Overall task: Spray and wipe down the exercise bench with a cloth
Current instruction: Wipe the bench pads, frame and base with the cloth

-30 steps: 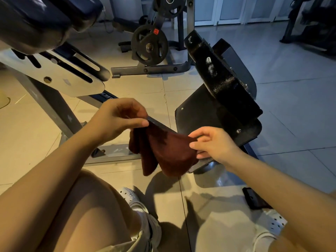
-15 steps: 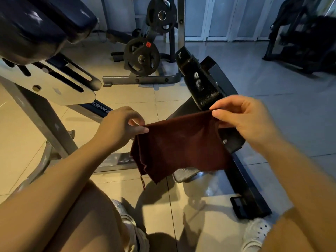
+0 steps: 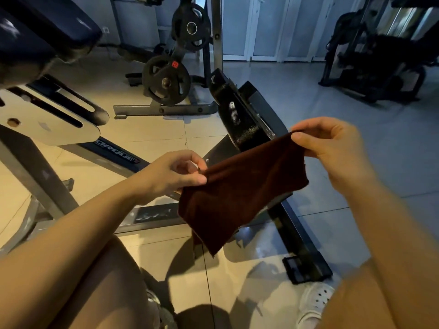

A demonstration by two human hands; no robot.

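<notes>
A dark red cloth [image 3: 240,193] hangs stretched between my two hands in the middle of the view. My left hand [image 3: 171,174] pinches its left corner, and my right hand [image 3: 332,143] pinches its upper right corner, held higher. Behind the cloth stands a tilted black bench pad [image 3: 240,115] with wet, whitish streaks on its surface. A second dark padded bench section [image 3: 40,36] fills the upper left, above its grey metal frame [image 3: 42,176]. No spray bottle is in view.
A rack with black weight plates [image 3: 166,81] stands behind the bench. Dark gym machines [image 3: 380,58] fill the far right. The bench's black floor bar [image 3: 301,243] runs toward my white shoe [image 3: 316,302]. My knees are at the bottom, over a tiled floor.
My right hand has risen and moved right, pulling the cloth out from a bunched fold into a spread sheet. My left hand has kept its grip and stayed about level.
</notes>
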